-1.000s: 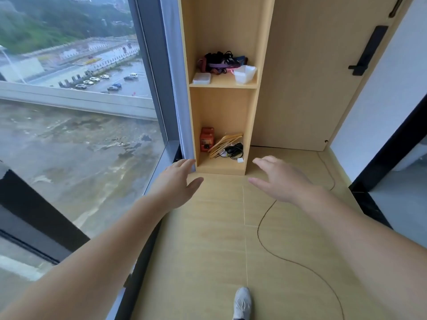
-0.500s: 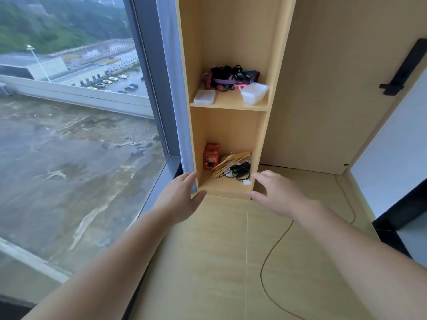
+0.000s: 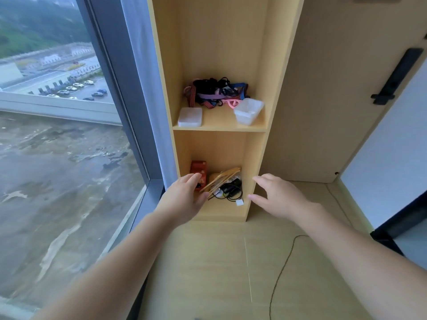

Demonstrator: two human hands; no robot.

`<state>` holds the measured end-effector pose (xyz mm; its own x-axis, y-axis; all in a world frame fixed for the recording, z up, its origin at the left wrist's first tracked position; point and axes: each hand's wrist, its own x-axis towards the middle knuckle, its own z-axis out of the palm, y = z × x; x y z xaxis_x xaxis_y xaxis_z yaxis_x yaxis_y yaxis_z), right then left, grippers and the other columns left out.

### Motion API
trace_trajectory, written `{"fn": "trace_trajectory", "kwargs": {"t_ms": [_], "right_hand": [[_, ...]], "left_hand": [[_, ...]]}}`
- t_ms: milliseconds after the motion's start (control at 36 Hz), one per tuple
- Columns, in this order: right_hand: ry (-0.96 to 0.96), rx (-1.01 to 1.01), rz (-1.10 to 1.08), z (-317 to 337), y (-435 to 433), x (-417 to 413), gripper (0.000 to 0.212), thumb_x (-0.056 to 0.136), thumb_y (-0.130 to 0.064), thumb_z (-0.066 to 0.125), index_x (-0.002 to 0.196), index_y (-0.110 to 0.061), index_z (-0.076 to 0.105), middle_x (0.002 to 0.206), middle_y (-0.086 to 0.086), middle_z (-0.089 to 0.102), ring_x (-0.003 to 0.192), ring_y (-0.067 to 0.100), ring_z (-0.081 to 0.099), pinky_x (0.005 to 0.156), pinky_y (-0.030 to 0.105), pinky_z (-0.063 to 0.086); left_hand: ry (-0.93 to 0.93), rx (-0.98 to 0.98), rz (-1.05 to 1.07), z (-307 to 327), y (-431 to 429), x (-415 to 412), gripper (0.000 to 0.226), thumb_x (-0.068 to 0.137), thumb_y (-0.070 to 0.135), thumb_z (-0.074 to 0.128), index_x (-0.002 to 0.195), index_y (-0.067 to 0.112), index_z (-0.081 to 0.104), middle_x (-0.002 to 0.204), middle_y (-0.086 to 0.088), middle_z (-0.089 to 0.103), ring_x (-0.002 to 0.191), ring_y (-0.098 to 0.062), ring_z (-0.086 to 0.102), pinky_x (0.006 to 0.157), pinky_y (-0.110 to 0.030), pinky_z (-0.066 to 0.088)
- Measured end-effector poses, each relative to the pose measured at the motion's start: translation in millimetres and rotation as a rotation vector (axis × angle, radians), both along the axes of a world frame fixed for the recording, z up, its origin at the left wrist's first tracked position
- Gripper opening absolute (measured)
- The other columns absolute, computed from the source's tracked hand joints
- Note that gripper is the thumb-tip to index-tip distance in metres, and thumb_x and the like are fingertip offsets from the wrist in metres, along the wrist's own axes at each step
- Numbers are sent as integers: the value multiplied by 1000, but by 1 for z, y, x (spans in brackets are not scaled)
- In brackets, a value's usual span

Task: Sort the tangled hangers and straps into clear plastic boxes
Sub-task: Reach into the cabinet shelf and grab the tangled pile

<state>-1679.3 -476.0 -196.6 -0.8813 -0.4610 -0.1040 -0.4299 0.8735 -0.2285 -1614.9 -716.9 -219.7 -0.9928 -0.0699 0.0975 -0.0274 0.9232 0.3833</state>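
A tangle of dark, purple and striped straps with a pink hanger (image 3: 217, 93) lies at the back of the upper shelf (image 3: 219, 128). In front of it sit a clear plastic lid (image 3: 190, 116) on the left and an open clear plastic box (image 3: 249, 111) on the right. In the bottom compartment lean several wooden hangers (image 3: 221, 179) over black cables (image 3: 228, 190). My left hand (image 3: 182, 199) is open, reaching in front of the bottom compartment's left side. My right hand (image 3: 279, 197) is open at its right edge. Both hold nothing.
A red box (image 3: 198, 169) stands at the bottom compartment's left, and a small white plug (image 3: 239, 202) lies near its front edge. A large window (image 3: 62, 135) runs along the left. A thin dark cable (image 3: 284, 266) trails over the wooden floor. A door with a black handle (image 3: 397, 77) is at right.
I have moved closer to the shelf unit and the view has tilted up. Both open hands have advanced towards the bottom compartment.
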Motion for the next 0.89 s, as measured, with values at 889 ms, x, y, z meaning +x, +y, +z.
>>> {"fn": "trace_trajectory", "kwargs": {"t_ms": [889], "right_hand": [[-7, -37, 58, -11, -85, -341, 63, 96, -53, 44, 149, -22, 31, 152, -3, 36, 137, 19, 38, 108, 38, 38]], "left_hand": [[-28, -25, 7, 1, -87, -331, 62, 97, 47, 45, 149, 19, 28, 150, 2, 39, 136, -18, 38, 106, -31, 36]]}}
